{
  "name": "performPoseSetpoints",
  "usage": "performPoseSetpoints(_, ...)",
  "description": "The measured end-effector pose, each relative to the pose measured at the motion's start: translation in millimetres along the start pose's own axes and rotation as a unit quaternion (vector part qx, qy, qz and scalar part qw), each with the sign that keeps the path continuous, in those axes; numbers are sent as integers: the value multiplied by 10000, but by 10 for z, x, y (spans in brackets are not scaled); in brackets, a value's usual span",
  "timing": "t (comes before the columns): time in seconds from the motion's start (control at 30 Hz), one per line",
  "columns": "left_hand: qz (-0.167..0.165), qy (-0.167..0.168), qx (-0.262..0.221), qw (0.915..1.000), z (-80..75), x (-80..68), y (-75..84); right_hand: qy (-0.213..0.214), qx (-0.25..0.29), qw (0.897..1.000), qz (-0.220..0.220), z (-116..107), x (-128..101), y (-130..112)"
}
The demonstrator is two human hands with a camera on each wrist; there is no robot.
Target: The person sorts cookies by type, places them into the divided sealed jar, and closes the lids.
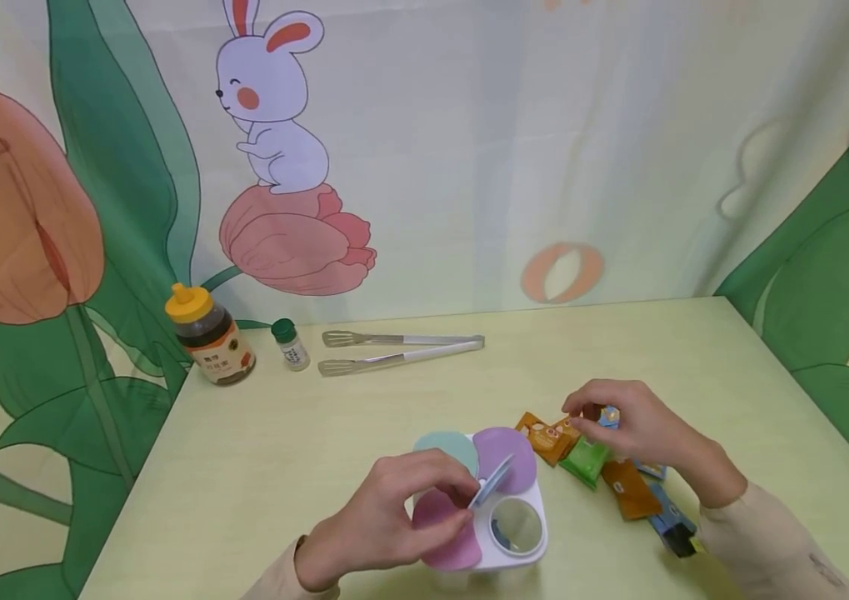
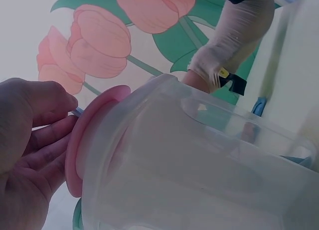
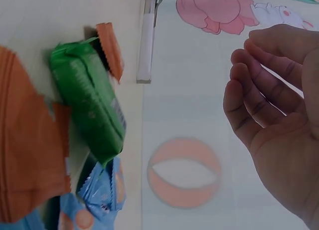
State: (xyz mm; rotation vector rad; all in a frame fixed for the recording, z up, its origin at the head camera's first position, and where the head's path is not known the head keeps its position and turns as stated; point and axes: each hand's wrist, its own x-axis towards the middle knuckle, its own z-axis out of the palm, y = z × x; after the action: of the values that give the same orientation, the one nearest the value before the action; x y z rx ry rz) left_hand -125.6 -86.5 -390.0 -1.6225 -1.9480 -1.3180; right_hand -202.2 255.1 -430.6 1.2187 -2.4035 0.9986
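Note:
My left hand (image 1: 394, 510) pinches the edge of a light blue round lid (image 1: 495, 480), raised on its side above a white four-part box (image 1: 541, 546). The uncovered round opening shows a bit of blue inside. A teal lid (image 1: 448, 448), a purple lid (image 1: 506, 454) and a pink lid (image 1: 448, 546) cover the other parts. In the left wrist view, the box's translucent wall (image 2: 189, 160) fills the middle. My right hand (image 1: 637, 421), fingers loosely bent and empty, hovers over small packets: a green packet (image 1: 585, 460), a brown packet (image 1: 630, 492) and an orange packet (image 1: 540, 437).
Blue packets (image 1: 667, 510) lie by the right sleeve. Metal tongs (image 1: 409, 352) rest farther back, near a green-capped shaker (image 1: 291, 346) and a yellow-capped honey bottle (image 1: 214, 342) at the back left. Behind the table hangs a printed curtain (image 1: 454, 167).

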Motion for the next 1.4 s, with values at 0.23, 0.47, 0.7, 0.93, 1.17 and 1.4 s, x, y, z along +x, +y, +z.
performPoseSetpoints(0.23,-127,-43,106,9999,-8,1,1,10,-375,9979,529,24,-96,109)
performPoseSetpoints(0.47,-59,-79,208,9997,-35,17,22,56,-721,9917,1059,9,-186,198)
performPoseSetpoints(0.7,18,-65,183,9998,-19,33,12,-106,-808,9851,1512,17,-308,288)
performPoseSetpoints(0.93,-32,-19,143,9999,-8,9,20,-210,-757,9827,1674,67,-280,361)
performPoseSetpoints(1.17,-89,-37,153,9998,-8,-4,19,-358,-741,9724,2185,95,-267,464)
performPoseSetpoints(1.4,-119,-10,137,9998,-17,-13,29,-516,-755,9641,2494,103,-267,556)
